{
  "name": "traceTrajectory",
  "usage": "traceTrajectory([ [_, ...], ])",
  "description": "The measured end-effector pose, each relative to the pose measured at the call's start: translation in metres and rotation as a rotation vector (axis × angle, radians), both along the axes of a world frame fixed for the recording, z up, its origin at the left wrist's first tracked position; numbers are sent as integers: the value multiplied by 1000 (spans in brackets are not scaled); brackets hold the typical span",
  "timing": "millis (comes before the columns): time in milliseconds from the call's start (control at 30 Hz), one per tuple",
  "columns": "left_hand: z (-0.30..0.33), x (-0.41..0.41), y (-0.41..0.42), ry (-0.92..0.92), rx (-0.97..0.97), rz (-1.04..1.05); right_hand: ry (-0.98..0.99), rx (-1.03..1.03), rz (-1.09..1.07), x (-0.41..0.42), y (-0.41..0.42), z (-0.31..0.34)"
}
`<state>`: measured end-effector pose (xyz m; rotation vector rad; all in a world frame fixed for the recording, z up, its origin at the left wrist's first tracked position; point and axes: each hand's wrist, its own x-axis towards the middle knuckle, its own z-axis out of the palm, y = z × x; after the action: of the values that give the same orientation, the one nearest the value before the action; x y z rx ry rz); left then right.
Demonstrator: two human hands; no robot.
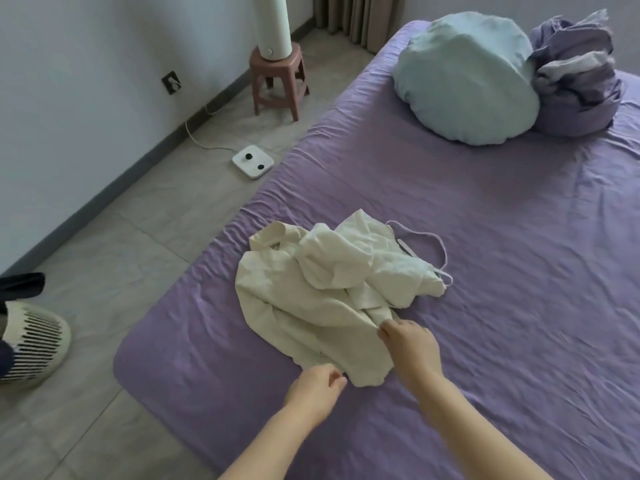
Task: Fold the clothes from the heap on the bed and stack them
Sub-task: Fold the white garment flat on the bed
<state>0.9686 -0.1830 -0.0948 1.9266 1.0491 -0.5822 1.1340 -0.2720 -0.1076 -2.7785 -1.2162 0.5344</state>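
Observation:
A crumpled cream-white garment (311,296) lies on the purple bed sheet (485,271) near the bed's left edge, with a thin pale strap looping out at its right side. My right hand (408,344) pinches a fold at the garment's lower right edge. My left hand (315,386) sits at the garment's bottom hem with fingers curled, touching or gripping the cloth edge; which one I cannot tell. A bundle of purple and white clothes (578,77) is heaped at the far right of the bed.
A light blue pillow (467,77) lies at the head of the bed beside the bundle. On the tiled floor stand a pink stool (277,81) holding a white tower fan, a white scale (252,161) and a slotted basket (34,344) at far left.

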Motion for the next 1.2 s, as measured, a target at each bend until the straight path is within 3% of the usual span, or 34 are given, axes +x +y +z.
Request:
traceTrajectory([
  [100,29,4,3,-133,0,97,186,269,-157,4,15,51],
  [200,68,11,2,-288,67,168,398,556,-183,5,29,107],
  [300,113,15,-4,-474,216,106,515,745,-179,3,39,165],
  [500,194,1,-15,-749,381,324,569,992,-211,9,24,263],
  [667,277,-9,-18,-1016,199,293,665,1054,-318,28,-23,303],
  [733,303,-8,-25,-1078,186,274,600,1067,-311,28,-44,312],
  [833,329,-1,-39,-1095,176,279,343,1078,-186,19,-74,327],
  [933,344,7,-60,-1085,170,260,249,997,245,-3,-105,341],
  [1000,348,10,-68,-1089,136,223,250,918,403,-17,-112,339],
  [1200,354,-7,-88,-1031,74,115,240,1144,273,-41,-137,345],
])
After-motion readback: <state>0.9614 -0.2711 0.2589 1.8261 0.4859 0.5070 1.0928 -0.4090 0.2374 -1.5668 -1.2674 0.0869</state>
